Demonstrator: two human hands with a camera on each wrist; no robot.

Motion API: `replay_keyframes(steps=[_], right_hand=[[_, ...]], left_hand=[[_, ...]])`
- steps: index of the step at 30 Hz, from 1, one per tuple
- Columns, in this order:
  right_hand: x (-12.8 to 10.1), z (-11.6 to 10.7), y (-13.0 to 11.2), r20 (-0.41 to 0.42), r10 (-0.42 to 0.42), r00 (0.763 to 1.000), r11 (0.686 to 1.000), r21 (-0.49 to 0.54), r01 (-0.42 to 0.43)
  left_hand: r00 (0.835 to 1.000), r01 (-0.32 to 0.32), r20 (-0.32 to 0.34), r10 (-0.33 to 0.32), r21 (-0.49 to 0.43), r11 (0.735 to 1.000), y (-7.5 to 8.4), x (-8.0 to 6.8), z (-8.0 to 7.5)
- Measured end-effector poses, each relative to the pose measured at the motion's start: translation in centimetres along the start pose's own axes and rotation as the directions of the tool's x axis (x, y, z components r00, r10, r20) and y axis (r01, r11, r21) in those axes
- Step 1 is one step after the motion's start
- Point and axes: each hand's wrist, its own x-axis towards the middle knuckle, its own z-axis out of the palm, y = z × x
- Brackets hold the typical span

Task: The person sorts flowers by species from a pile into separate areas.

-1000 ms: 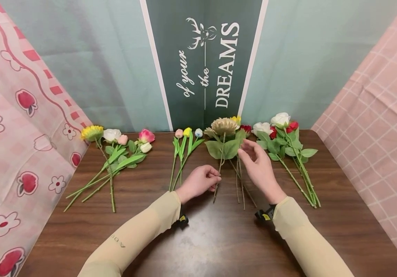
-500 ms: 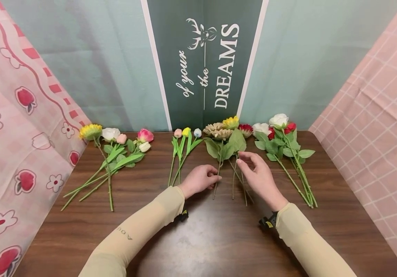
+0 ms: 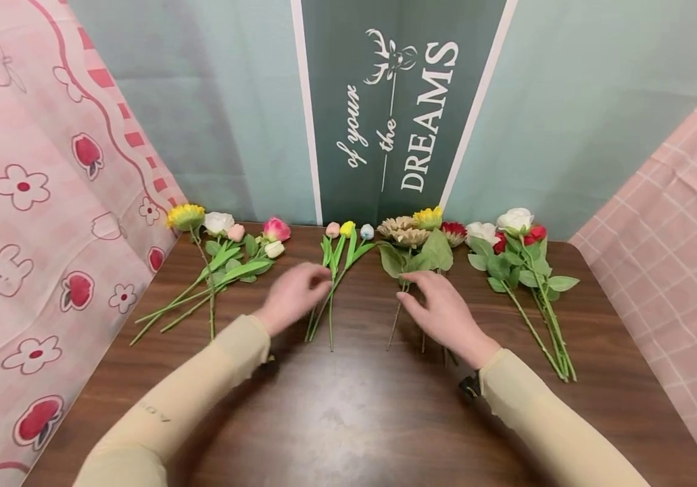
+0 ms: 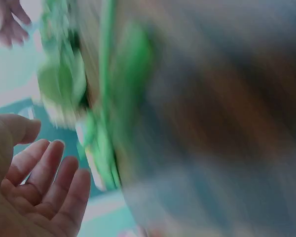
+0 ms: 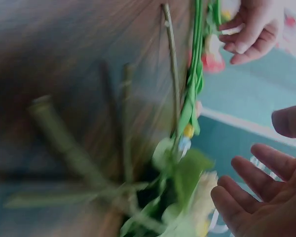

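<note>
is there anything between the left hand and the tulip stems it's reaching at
Nothing visible. The left hand, fingers relaxed and holding nothing, hovers just left of the tulip stems, with only bare table between them. The right hand is off over the sunflower bunch, clear of that gap.

A dark wooden worktop [image 3: 354, 419] is carrying four loose groups of artificial flowers along its far edge. A mixed bunch with a sunflower [image 3: 214, 264] is lying far left, small tulips [image 3: 339, 264] next, beige and yellow blooms [image 3: 415, 250] beside them, and white and red roses [image 3: 521, 260] far right.
</note>
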Motion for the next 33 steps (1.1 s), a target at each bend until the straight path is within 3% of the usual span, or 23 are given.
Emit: replay_keyframes(steps=[3, 6, 9, 13, 17, 21, 24, 31, 33], right_hand=[[1.4, 1.1, -1.8, 0.069, -0.07, 0.995, 0.996, -0.055, 0.073], [2.8, 2.6, -4.0, 0.138, -0.161, 0.977, 0.979, -0.102, 0.175], [4.1, 4.2, -6.5, 0.208, -0.248, 0.946, 0.949, -0.142, 0.28], [5.7, 6.4, -9.9, 0.296, -0.313, 0.903, 0.908, -0.185, 0.376], [6.8, 8.5, -12.9, 0.356, -0.347, 0.868, 0.876, -0.208, 0.435], [7.4, 10.5, -15.0, 0.385, -0.365, 0.848, 0.857, -0.217, 0.467], [7.6, 11.8, -15.8, 0.398, -0.368, 0.841, 0.846, -0.231, 0.48], [7.2, 13.8, -16.0, 0.434, -0.339, 0.835, 0.827, -0.287, 0.484], [7.2, 14.0, -15.8, 0.438, -0.328, 0.837, 0.828, -0.293, 0.478]], left_hand=[[0.997, 0.046, -0.066, -0.042, 0.067, 0.997, -3.8, -0.6, -3.5], [0.986, 0.134, -0.109, -0.124, 0.093, 0.987, -7.7, -1.3, -6.9], [0.962, 0.248, -0.138, -0.236, 0.078, 0.966, -11.1, -1.8, -9.5], [0.923, 0.361, -0.146, -0.356, 0.004, 0.933, -14.1, -2.2, -11.6], [0.879, 0.455, -0.118, -0.463, -0.088, 0.886, -16.0, -2.4, -12.3], [0.84, 0.521, -0.081, -0.537, -0.157, 0.839, -17.4, -2.2, -12.5], [0.828, 0.543, -0.063, -0.557, -0.162, 0.824, -18.1, -1.9, -12.4], [0.807, 0.582, -0.083, -0.585, -0.061, 0.811, -18.5, -1.8, -12.1], [0.793, 0.599, -0.082, -0.604, -0.08, 0.797, -18.6, -1.8, -12.1]])
